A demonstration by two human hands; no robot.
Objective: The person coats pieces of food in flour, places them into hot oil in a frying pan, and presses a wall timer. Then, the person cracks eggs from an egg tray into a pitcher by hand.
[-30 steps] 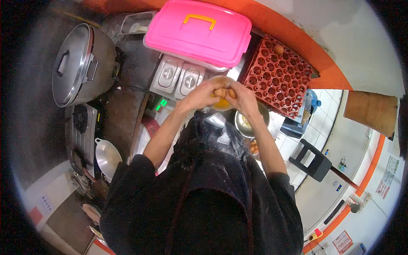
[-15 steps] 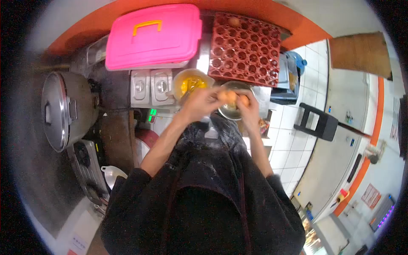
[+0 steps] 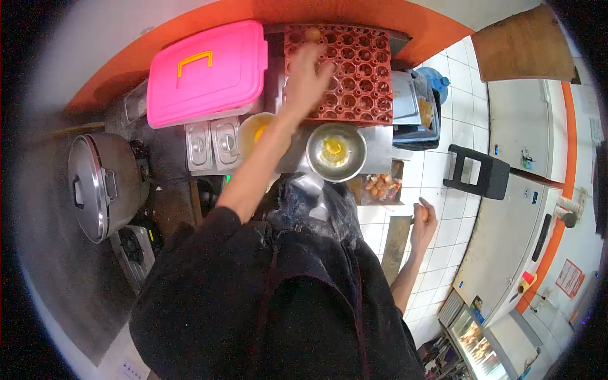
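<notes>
My left hand (image 3: 307, 79) reaches over the red egg tray (image 3: 367, 92), fingers apart and just short of a lone brown egg (image 3: 313, 34) at its far edge. Low on the right, my right hand (image 3: 424, 231) is closed around a brown eggshell (image 3: 423, 214), partly hidden by the fingers. Between my arms stands a metal bowl (image 3: 360, 161) with clear egg white and some yellow in it. A pale bowl (image 3: 247, 124) of yolks is partly covered by my left forearm.
A pink lidded box (image 3: 202, 79) and two lidded steel containers (image 3: 199, 147) stand to the left. Eggshells (image 3: 382, 187) lie in a box below the counter edge. At far left is a large lidded pot (image 3: 117, 177); a black stool (image 3: 481, 172) stands on the right.
My hands have parted from above the metal bowl. The left has moved up over the egg tray; the right has swung down to the right with the shell.
</notes>
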